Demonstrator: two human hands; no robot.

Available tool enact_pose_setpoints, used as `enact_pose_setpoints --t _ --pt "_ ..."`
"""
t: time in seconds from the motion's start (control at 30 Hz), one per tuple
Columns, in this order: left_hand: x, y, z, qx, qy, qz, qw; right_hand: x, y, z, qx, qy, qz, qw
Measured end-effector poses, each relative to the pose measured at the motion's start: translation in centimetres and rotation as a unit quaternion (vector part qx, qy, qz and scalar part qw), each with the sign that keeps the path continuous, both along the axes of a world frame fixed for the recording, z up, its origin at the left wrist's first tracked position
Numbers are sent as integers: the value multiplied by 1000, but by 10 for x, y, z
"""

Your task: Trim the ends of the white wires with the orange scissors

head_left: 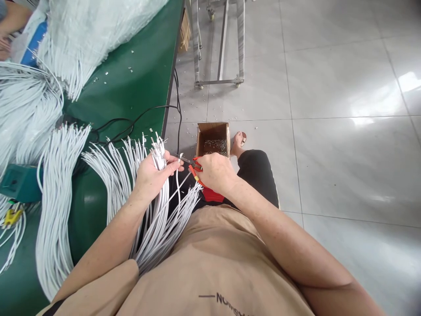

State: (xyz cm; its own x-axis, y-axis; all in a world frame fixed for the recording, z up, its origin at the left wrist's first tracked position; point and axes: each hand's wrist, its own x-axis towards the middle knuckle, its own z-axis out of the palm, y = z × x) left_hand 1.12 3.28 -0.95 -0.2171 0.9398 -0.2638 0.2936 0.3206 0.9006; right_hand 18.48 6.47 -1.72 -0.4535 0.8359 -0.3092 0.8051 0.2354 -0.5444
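My left hand is closed around a bundle of white cables, their stripped ends sticking up above the fingers. Between its thumb and forefinger it pinches the end of a single cable. My right hand grips red-handled pliers or cutters; the dark jaws reach left to that cable end, close to my left fingertips. Whether the jaws touch the cable I cannot make out. More loose white cables hang across my lap below the hands.
A cardboard box with small scraps stands on the floor ahead. On the green table lie several cable bundles, a black cord and a teal device. A metal trolley frame stands beyond; another person's arm shows top left.
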Motion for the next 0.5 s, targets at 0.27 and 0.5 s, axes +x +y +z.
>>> enact_pose_setpoints --t 0.27,0.5 --pt "1 1 1 -38 -154 -33 987 6 12 -18 -99 354 -100 924" --pt "2 1 2 -61 -216 -79 971 2 18 -17 -135 493 -37 859"
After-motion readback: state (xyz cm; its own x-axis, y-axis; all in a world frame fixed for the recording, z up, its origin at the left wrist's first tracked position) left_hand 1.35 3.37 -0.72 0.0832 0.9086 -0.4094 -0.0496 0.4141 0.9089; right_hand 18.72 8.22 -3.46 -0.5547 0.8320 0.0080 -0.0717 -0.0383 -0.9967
